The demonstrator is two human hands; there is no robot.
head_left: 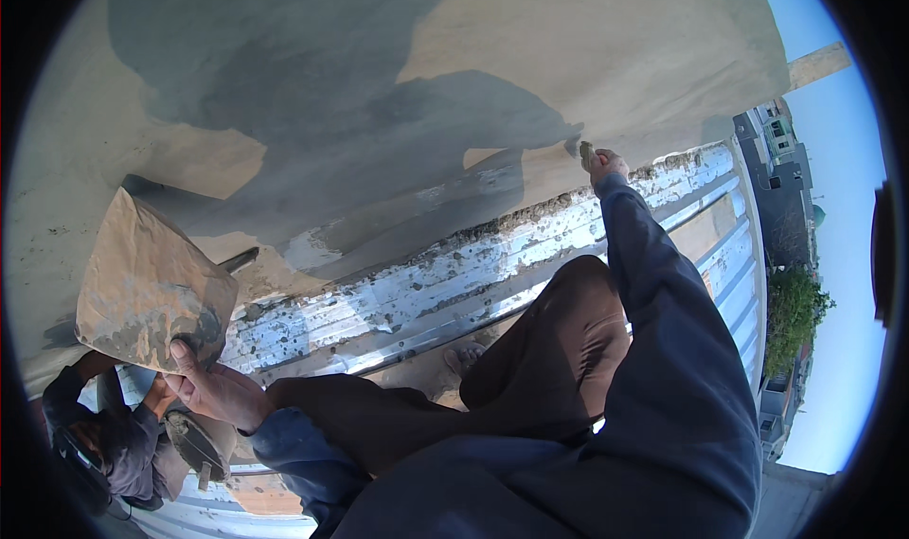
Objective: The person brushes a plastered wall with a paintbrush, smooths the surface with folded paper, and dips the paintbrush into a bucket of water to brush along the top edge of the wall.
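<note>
My left hand [204, 387] grips the lower edge of a tan, crumpled-looking board [151, 274] smeared with grey plaster, its thumb over the front. My right hand [606, 168] is stretched up at the grey plastered wall [322, 46], fingers closed on a small muddy tool [585, 151], probably a trowel, whose tip is near the surface. Shadows of my arm and body fall across the plaster, which has lighter and darker patches. A dark bar [241, 260] sticks out behind the board.
Plaster-spattered white corrugated sheets [483, 245] run along the wall's base, with my bent legs and a foot over them. A co-worker [104, 454] is at the lower left. Beyond the right edge are buildings [786, 151], a tree [791, 321] and sky; a plank [814, 65] juts out.
</note>
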